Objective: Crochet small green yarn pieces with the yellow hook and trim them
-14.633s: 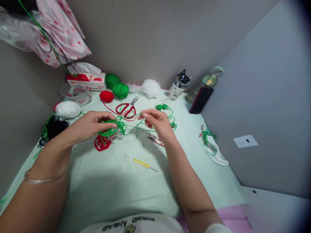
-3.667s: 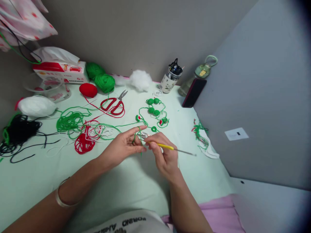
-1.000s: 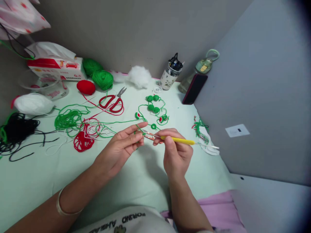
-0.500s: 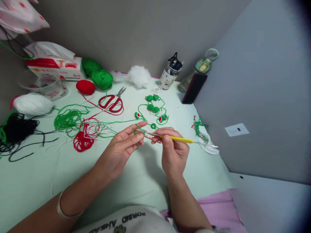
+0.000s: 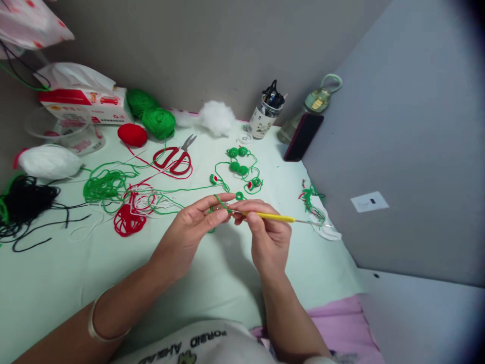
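Note:
My right hand [image 5: 270, 233] grips a crochet hook [image 5: 275, 218] by its yellow handle, the metal tip pointing left into green yarn. With thumb and fingers closed, my left hand [image 5: 189, 230] pinches the green yarn [image 5: 222, 201], which loops over its index finger. The two hands' fingertips almost meet, and the small stitches between them are mostly hidden. Just beyond my fingers lies a small green crocheted ring [image 5: 239, 195]. Behind it rest several green crocheted balls [image 5: 238, 168] joined by loose strands, plus a small red, white and green piece [image 5: 213, 179].
Red-handled scissors [image 5: 178, 156] lie past a tangle of green [image 5: 106, 186], red and white yarn. At the back stand a tissue box [image 5: 87, 106], green yarn balls [image 5: 158, 123], white stuffing [image 5: 217, 119], a pen cup [image 5: 262, 119], a phone [image 5: 303, 137] and a bottle [image 5: 318, 100]. Partition walls enclose the table.
The hook has slid left with my right hand, its tip now deeper in the yarn at my left fingertips. My hands are closer together.

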### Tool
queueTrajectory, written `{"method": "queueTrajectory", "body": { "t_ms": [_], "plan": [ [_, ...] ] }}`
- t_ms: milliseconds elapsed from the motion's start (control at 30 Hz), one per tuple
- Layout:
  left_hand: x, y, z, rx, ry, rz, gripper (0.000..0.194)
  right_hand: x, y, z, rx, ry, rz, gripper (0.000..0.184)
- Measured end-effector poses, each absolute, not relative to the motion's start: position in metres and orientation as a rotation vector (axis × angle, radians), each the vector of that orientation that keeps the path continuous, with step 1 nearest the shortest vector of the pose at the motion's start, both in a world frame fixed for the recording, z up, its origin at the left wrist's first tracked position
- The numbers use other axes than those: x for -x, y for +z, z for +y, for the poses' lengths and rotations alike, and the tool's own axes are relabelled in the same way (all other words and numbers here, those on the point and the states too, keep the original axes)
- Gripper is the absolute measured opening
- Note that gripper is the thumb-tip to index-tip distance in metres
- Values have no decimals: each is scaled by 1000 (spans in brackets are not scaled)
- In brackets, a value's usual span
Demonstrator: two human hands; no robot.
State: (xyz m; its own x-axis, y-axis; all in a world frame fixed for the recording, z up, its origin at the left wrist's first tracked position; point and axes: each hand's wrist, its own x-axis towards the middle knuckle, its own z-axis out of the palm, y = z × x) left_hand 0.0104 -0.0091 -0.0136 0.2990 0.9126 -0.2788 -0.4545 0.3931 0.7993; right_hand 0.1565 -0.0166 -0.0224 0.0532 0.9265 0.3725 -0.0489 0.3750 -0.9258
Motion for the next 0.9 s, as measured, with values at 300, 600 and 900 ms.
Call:
{"method": "queueTrajectory", "body": {
  "t_ms": [300, 600, 900],
  "plan": [
    [-10, -20, -8, -426, 971, 739, 26, -159, -29, -22, 1003, 337, -1705, 33],
    [-16, -17, -11, -492, 1123, 844, 44, -158, -28, -20, 1044, 527, -1601, 22],
    [-11, -17, -8, -488, 1042, 800, 32, -164, -25, -11, 930, 968, -1105, 17]
  ]
}}
